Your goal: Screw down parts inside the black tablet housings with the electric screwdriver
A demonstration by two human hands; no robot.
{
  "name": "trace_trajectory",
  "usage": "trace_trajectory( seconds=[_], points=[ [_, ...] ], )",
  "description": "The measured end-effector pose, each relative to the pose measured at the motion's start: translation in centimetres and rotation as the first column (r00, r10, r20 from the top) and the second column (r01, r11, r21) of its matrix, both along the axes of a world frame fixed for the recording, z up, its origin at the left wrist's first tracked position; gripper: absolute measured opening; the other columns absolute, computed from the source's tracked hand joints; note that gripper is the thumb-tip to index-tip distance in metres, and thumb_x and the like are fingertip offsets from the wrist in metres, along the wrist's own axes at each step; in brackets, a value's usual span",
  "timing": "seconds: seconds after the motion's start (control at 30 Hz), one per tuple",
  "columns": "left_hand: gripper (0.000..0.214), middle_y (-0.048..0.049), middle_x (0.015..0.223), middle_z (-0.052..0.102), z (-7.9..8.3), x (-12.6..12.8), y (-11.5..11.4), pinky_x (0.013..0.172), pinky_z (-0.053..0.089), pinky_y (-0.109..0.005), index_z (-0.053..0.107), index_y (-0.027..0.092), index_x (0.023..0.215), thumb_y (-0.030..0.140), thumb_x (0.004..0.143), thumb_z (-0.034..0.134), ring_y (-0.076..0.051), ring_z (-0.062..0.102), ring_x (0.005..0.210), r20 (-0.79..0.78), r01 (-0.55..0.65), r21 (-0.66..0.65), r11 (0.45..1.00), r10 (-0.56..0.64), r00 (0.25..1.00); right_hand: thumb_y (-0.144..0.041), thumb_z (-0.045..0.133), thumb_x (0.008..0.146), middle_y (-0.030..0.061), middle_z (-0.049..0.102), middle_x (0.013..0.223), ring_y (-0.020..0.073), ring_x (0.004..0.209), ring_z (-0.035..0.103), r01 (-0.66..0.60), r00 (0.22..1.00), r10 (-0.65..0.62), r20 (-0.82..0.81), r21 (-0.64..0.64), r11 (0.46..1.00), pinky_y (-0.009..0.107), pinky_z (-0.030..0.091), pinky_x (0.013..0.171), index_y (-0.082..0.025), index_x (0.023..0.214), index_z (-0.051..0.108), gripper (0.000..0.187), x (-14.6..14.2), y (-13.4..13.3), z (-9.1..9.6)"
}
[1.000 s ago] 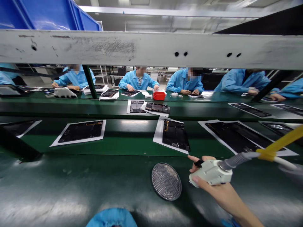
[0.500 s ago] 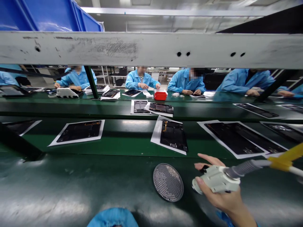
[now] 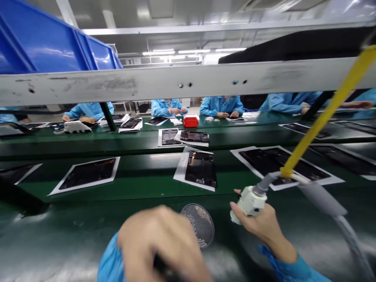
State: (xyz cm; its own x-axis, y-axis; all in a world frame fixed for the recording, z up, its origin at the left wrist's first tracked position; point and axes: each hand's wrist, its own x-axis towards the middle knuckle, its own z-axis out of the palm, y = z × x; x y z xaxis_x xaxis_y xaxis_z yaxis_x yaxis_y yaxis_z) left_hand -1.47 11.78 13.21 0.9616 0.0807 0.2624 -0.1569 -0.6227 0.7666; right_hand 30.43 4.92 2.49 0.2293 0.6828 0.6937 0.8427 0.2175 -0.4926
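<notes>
My right hand (image 3: 261,225) is wrapped round a pale grey-green handheld tool (image 3: 249,203) with a grey hose, raised over the green bench. Close to the camera, my left hand (image 3: 161,243) is smeared by motion, its back toward me and its fingers hidden. Something dark shows beneath it, too blurred to name. Between the hands a round perforated metal disc (image 3: 201,225) lies on the bench, partly covered by my left hand. Behind it, a dark flat device panel (image 3: 201,169) with an orange strip rests on white paper on the green belt.
More dark panels on paper, such as a left one (image 3: 88,173), lie along the belt. A yellow strap (image 3: 326,113) ties up the hose. Above runs a white beam (image 3: 155,84), with a blue bin (image 3: 44,43) over it. Co-workers in blue sit opposite, near a red box (image 3: 190,121).
My left hand has come up from the bottom edge into view. The tool in my right hand has tilted more upright, its hose and yellow strap swinging inward. The camera view has tipped upward.
</notes>
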Motion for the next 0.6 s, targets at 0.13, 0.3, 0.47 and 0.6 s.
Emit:
trace_trajectory(
  seconds=[0.13,0.3,0.47,0.6],
  points=[
    [0.04,-0.0087,0.091,0.075,-3.2,4.8,7.9,0.089,0.055,-0.035,0.075,0.015,0.088,0.046,0.098,0.052,-0.023,0.07,0.092,-0.194,-0.806,0.136,0.576,0.813,0.549,-0.05,0.065,0.084,0.0112,0.078,0.08,0.0257,0.066,0.074,0.023,1.0,-0.023,-0.006,-0.047,0.999,0.032,0.059,0.061,-0.02,0.075,0.072,0.032,0.5,0.0,1.2],
    [0.028,-0.0102,0.121,0.065,-9.9,7.2,13.6,0.1,0.051,-0.049,0.066,0.014,0.115,0.034,0.097,0.067,-0.025,0.063,0.113,-0.297,-0.877,0.348,0.33,0.927,0.231,-0.051,0.067,0.08,0.0075,0.074,0.075,0.027,0.07,0.072,0.098,0.981,-0.121,-0.149,-0.151,0.984,0.033,0.056,0.064,-0.021,0.092,0.072,0.032,1.3,0.1,2.2],
    [0.036,-0.0113,0.135,0.058,-12.8,7.3,16.5,0.103,0.05,-0.053,0.061,0.016,0.126,0.036,0.097,0.066,-0.029,0.057,0.122,-0.329,-0.881,0.433,0.189,0.944,0.041,-0.049,0.061,0.082,0.0033,0.067,0.063,0.0209,0.058,0.063,0.023,0.962,-0.081,-0.261,-0.217,0.976,0.029,0.048,0.056,-0.02,0.084,0.069,0.03,1.5,-0.3,4.2],
    [0.034,-0.0105,0.129,0.061,-13.1,7.9,18.4,0.098,0.054,-0.049,0.062,0.016,0.125,0.036,0.098,0.066,-0.027,0.061,0.116,-0.344,-0.922,0.345,0.177,0.937,0.051,-0.052,0.061,0.08,0.0012,0.058,0.055,0.0179,0.053,0.056,0.01,0.959,-0.068,-0.275,-0.207,0.978,0.028,0.045,0.054,-0.022,0.063,0.056,0.035,1.6,-0.7,5.8]
  ],
)
